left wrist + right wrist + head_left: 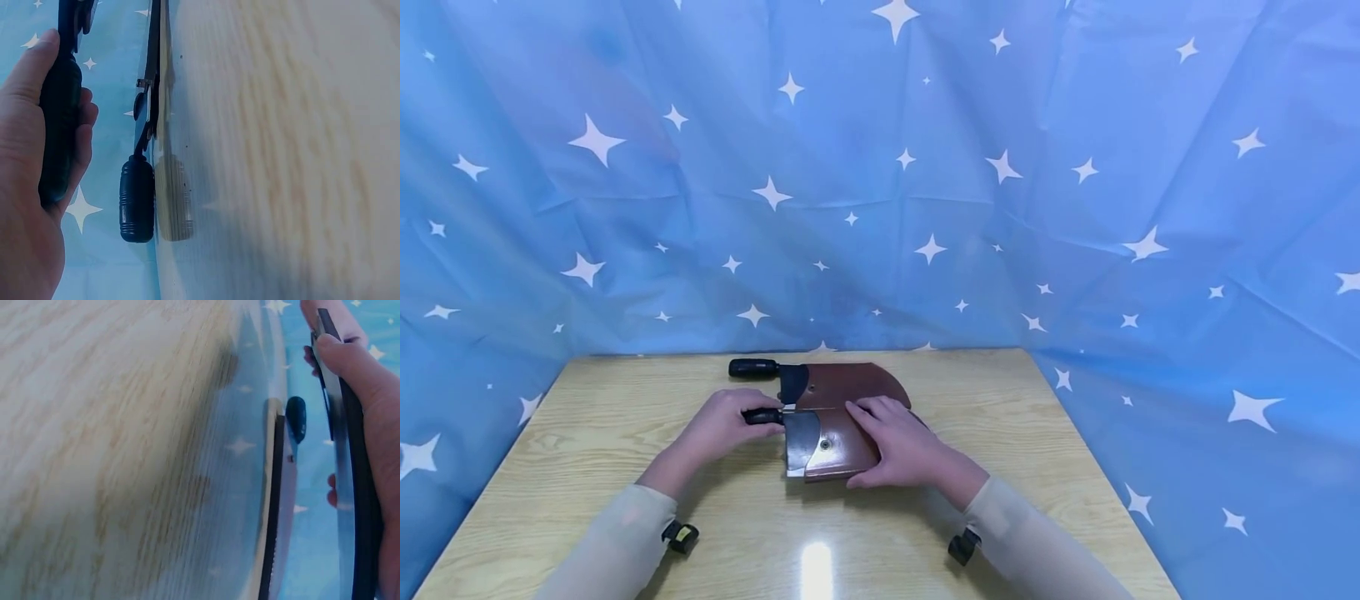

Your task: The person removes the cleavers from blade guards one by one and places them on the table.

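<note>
A broad cleaver-like knife in a brown sheath (844, 446) is held level above the table, bare metal (802, 442) showing near its handle. My left hand (730, 421) wraps round its black handle (61, 131), thumb along the top. My right hand (898, 442) grips the sheathed end, thumb at the near edge and fingers over the far side. Behind it a second, similar sheathed knife (850, 383) lies flat on the table, its black handle (753, 368) pointing left. The held knife overlaps the second one's near edge in the head view.
The light wood table (625, 433) extends to both sides and in front of the knives. A blue curtain with white stars (865, 183) hangs behind the table and along its sides. A dark wrist camera (681, 537) is strapped at my left sleeve, another (962, 547) at my right.
</note>
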Demonstrator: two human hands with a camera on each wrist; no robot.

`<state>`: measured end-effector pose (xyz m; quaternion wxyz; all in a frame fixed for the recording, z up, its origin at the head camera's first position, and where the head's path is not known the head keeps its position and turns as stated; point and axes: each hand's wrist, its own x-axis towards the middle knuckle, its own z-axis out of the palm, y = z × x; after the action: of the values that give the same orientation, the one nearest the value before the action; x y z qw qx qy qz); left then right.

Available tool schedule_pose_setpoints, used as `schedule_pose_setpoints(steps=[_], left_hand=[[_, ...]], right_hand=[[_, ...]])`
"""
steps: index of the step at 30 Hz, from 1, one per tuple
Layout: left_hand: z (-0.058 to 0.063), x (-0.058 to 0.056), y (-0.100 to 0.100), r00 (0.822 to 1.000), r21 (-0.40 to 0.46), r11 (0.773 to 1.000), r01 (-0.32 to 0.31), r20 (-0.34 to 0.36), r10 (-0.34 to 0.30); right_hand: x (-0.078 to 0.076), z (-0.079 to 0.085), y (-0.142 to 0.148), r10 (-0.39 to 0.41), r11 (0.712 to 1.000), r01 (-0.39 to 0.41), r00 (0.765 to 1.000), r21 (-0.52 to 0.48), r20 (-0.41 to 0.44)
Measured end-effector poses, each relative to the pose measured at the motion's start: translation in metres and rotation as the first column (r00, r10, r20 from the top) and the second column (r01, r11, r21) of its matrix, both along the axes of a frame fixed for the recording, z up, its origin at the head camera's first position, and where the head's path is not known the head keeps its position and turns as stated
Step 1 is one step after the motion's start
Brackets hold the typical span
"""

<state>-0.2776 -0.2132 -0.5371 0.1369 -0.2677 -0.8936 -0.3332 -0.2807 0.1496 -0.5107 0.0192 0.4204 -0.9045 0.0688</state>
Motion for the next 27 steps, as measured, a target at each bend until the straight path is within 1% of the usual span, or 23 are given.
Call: schedule_pose_setpoints(steps=[4, 8, 12, 19, 22, 25, 27], left_hand=[[0.0, -0.0006, 0.0018, 1.0, -0.002, 1.0, 0.002, -0.007, -0.002], [-0.0003, 0.0, 0.0032, 1.0, -0.012, 1.0, -0.007, 0.015, 0.007], [0.0014, 0.0012, 0.0047, 1.0, -0.008, 1.0, -0.004, 0.025, 0.004], [0.0044, 0.0006, 0.0064, 1.0, -0.005, 1.0, 0.0, -0.009, 0.0], [0.0058, 0.0006, 0.0061, 1.0, -0.011, 1.0, -0.004, 0.007, 0.004], [0.0072, 0.0012, 0.0064, 0.999, -0.018, 1.0, -0.013, 0.032, 0.014], [0.0069, 0.001, 0.0066, 0.999, -0.021, 1.0, -0.017, 0.034, 0.018]], right_hand=[[0.0002, -0.0002, 0.0021, -0.002, 1.0, 0.002, 1.0, 0.001, -0.008], [0.0017, 0.0006, 0.0038, 0.003, 1.0, -0.003, 1.0, 0.009, -0.006], [0.0028, 0.0014, 0.0048, 0.005, 1.0, -0.005, 1.0, 0.008, -0.005], [0.0022, 0.0047, 0.0055, 0.006, 1.0, -0.006, 1.0, -0.003, -0.016], [0.0019, 0.0048, 0.0054, 0.008, 1.0, -0.008, 1.0, -0.009, -0.01], [0.0007, 0.0013, 0.0059, 0.004, 1.0, -0.004, 1.0, -0.009, -0.005], [-0.0001, -0.0011, 0.0065, 0.004, 1.0, -0.004, 1.0, -0.013, -0.004]])
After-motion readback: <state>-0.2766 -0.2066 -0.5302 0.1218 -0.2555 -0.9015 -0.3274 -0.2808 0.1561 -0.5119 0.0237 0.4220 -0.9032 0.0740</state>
